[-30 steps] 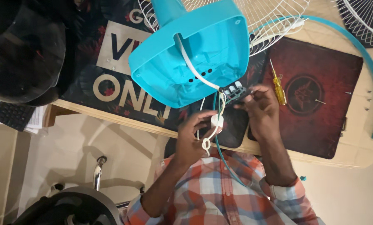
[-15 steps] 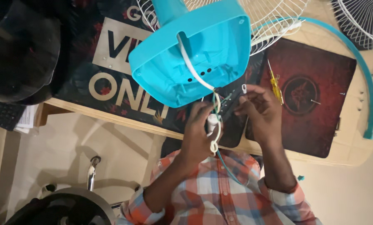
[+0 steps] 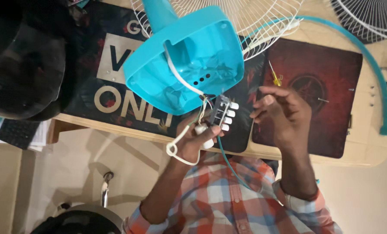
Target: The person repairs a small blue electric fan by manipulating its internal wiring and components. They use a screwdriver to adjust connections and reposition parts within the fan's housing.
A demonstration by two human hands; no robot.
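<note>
Now your left hand [image 3: 193,143] alone grips the switch block [image 3: 221,113], fingers closed round it and the white cord [image 3: 176,147], just below the one turquoise base [image 3: 185,56]. Your right hand [image 3: 282,117] has come off, fingers loosely curled, empty. Five white buttons show; one screwdriver [image 3: 275,76] lies on the mat [image 3: 327,86].

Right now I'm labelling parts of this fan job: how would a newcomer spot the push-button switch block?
Find the big turquoise fan base, upturned and hollow, on the dark printed mat. At its lower right edge, wires lead to the switch block held in the left hand. It alone carries a row of white buttons on a dark body.
</note>
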